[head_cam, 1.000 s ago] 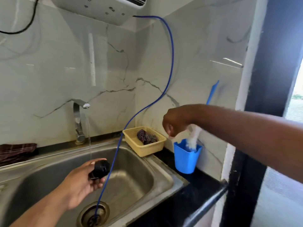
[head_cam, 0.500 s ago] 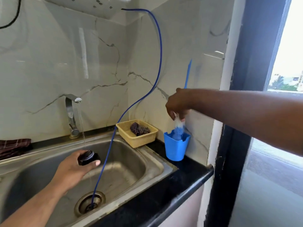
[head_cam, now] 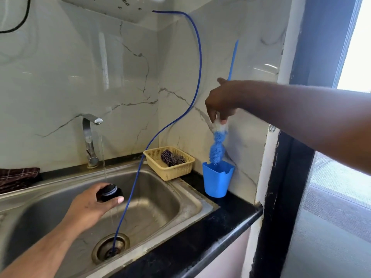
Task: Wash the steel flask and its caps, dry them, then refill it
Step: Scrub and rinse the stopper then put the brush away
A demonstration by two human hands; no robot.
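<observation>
Head view, the only cam. The left hand (head_cam: 90,205) is over the sink (head_cam: 186,199), fingers and thumb curled round a black cap (head_cam: 109,194). The cap is just beside the thin water stream from the tap (head_cam: 88,137), which is running. The steel flask itself is not in view.

The right hand (head_cam: 220,101) is stretched to the wall corner. Its fingertips (head_cam: 220,120) pinch a bottle brush (head_cam: 217,145) at the white top of the bristles. The thin blue handle goes up behind the hand. The brush hangs nearly upright, a bit tilted, w/ the lower tip just at the mouth of the blue cup (head_cam: 217,183) on the black counter (head_cam: 200,237).

The relation that matters: the cap lies to the left of the brush and lower, well apart, w/ a yellow basket (head_cam: 170,171) and a blue hose (head_cam: 197,57) in between. The hose drops into the drain. So the right hand is the one to travel, approx. across and down over the sink. The brush's long axis will prob. need to turn toward the cap's open side. Which way that opening faces I cannot tell from here.

Step in hand, as I judge: fetching the brush to scrub the cap. Washing looks at an early stage.
</observation>
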